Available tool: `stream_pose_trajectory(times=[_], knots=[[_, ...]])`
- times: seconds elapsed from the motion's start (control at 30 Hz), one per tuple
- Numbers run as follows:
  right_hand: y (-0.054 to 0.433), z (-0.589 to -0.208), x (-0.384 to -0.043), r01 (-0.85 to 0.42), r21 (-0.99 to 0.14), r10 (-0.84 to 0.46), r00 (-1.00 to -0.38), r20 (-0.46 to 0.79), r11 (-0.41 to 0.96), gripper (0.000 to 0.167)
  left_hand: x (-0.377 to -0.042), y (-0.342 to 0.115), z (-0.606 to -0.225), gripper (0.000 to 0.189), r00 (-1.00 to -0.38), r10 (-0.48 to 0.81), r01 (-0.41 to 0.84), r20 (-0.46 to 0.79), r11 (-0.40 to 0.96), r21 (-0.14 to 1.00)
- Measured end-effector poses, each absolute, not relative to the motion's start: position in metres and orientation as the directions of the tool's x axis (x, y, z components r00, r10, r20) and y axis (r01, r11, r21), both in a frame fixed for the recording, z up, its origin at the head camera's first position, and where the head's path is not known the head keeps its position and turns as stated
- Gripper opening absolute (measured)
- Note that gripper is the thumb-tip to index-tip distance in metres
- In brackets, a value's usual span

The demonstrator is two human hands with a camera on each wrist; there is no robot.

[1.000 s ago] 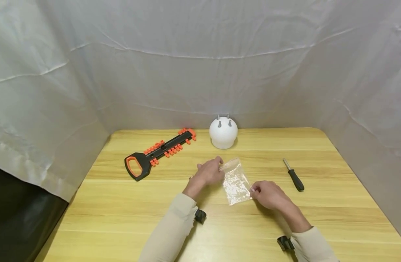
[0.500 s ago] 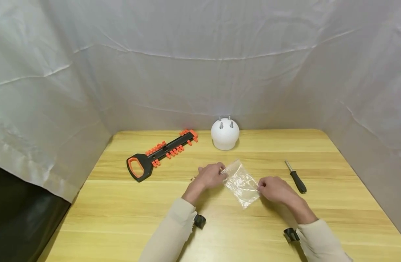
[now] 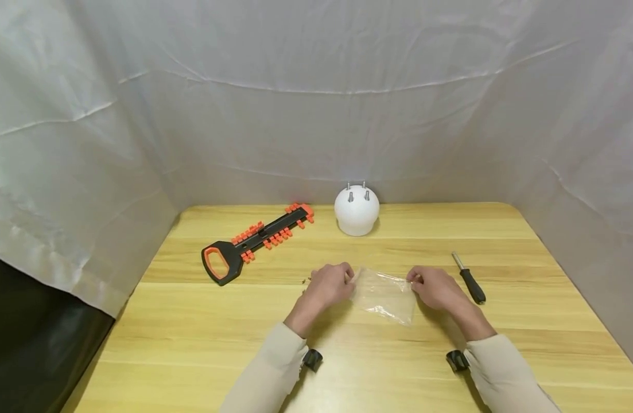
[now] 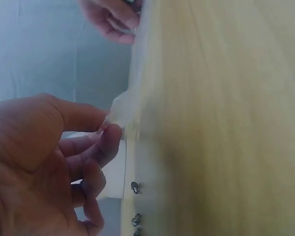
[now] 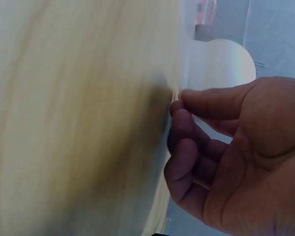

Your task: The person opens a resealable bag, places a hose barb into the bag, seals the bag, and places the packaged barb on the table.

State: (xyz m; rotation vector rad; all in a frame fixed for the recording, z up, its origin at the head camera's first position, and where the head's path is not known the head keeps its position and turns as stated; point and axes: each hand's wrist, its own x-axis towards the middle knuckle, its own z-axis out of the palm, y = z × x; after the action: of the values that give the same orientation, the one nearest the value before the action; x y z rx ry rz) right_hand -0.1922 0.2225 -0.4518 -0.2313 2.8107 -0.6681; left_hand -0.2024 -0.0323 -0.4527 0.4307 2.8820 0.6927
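Note:
A clear plastic bag [image 3: 383, 298] is stretched flat between both hands, just over the table, and looks empty. My left hand [image 3: 330, 285] pinches its left upper corner between thumb and forefinger, as the left wrist view shows on the bag [image 4: 125, 108]. At the right upper corner, my right hand [image 3: 435, 287] pinches the bag with thumb and curled fingers. Several small screws [image 4: 135, 187] lie on the table beside the left hand, partly hidden behind it in the head view.
A white rounded base [image 3: 356, 212] with metal posts on top stands at the back. To the left lies a black and orange handled rack [image 3: 261, 235]. A black-handled screwdriver [image 3: 470, 281] lies right of the right hand. Grey curtains surround the wooden table [image 3: 192, 344].
The bag has turned so its upper edge runs nearly level between the hands. My right hand has moved right and away from the body, while the left hand has barely moved.

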Motion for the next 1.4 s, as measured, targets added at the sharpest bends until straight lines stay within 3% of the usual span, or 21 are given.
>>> stream_pose_trajectory(times=[0.27,0.63,0.87,1.23,1.4], knots=[[0.218,-0.456,-0.204,-0.114,-0.458,-0.207,-0.965,-0.158,0.882,0.019,-0.188,-0.031,-0.452,0.017,-0.942,0.334,0.287,-0.039,0.859,0.425],[0.203,-0.451,-0.205,-0.101,-0.518,-0.178,-0.979,-0.101,0.85,0.027,-0.175,-0.027,-0.456,0.013,-0.951,0.308,0.243,-0.04,0.817,0.524],[0.174,-0.451,-0.188,-0.247,-0.6,-0.331,-0.943,-0.032,0.761,0.033,-0.175,-0.026,-0.455,0.016,-0.96,0.276,0.209,-0.053,0.826,0.524],[0.166,-0.457,-0.182,-0.318,-0.568,-0.43,-0.9,-0.071,0.759,0.044,-0.182,-0.026,-0.458,0.053,-0.958,0.275,0.175,-0.078,0.78,0.601],[0.168,-0.458,-0.184,-0.293,-0.593,-0.431,-0.896,-0.102,0.75,0.044,-0.185,-0.025,-0.459,0.055,-0.947,0.296,0.125,-0.122,0.692,0.711]])
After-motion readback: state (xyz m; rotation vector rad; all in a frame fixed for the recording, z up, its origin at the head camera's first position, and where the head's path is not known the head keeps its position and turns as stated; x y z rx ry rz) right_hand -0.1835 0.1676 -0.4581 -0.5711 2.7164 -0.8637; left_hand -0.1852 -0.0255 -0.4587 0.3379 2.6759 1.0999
